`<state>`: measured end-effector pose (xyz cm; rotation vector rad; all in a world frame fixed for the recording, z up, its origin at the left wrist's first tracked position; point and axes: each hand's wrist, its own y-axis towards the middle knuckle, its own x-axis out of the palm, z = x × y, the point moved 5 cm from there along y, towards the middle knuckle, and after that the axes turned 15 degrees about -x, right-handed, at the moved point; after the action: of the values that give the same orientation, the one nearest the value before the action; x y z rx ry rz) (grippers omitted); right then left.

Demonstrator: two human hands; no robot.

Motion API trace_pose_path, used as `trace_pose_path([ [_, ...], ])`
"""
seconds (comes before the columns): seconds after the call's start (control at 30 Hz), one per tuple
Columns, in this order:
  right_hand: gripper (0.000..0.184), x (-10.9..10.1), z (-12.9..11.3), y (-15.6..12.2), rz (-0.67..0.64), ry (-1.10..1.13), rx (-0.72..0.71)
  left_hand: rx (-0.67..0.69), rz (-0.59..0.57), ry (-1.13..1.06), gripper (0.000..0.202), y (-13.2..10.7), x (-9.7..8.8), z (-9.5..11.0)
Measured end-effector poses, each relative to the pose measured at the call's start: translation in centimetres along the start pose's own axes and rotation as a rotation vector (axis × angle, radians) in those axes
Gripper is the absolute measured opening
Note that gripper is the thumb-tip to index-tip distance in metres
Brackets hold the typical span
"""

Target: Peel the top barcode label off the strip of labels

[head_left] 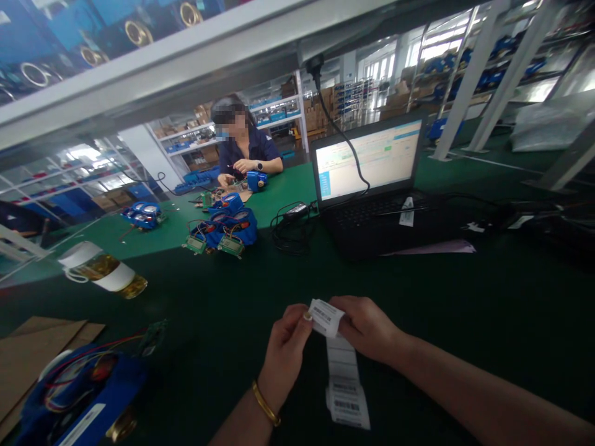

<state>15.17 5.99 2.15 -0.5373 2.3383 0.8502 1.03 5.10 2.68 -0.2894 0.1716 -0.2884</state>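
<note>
A strip of white barcode labels (343, 365) hangs between my hands, its lower end reaching down over the dark green table. My left hand (288, 344) pinches the left edge of the top label between thumb and finger. On the other side my right hand (367, 325) grips the same strip, its fingertips partly hidden behind the paper. Printed barcodes show on the top label and near the bottom end. At the lower left lies a blue meter body (88, 390) with a brass fitting, coloured wires and a small circuit board.
An open laptop (367, 161) stands ahead to the right, with a black cable crossing its screen. Several blue meters (227, 226) sit mid-table. A glass tea bottle (109, 269) is on the left, above some cardboard (28, 365). A co-worker (246, 145) sits across the table beneath the overhead shelf.
</note>
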Motion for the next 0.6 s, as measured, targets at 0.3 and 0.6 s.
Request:
trace_pose_path([
  [0.3,0.008,-0.2,0.0,-0.1,0.057,0.087,-0.007,0.052,-0.032,-0.089,0.020,-0.2,0.1,0.2],
  [0.6,0.014,-0.6,-0.9,0.2,0.006,-0.111,-0.071,-0.051,-0.048,-0.071,0.021,-0.3,0.3,0.0],
])
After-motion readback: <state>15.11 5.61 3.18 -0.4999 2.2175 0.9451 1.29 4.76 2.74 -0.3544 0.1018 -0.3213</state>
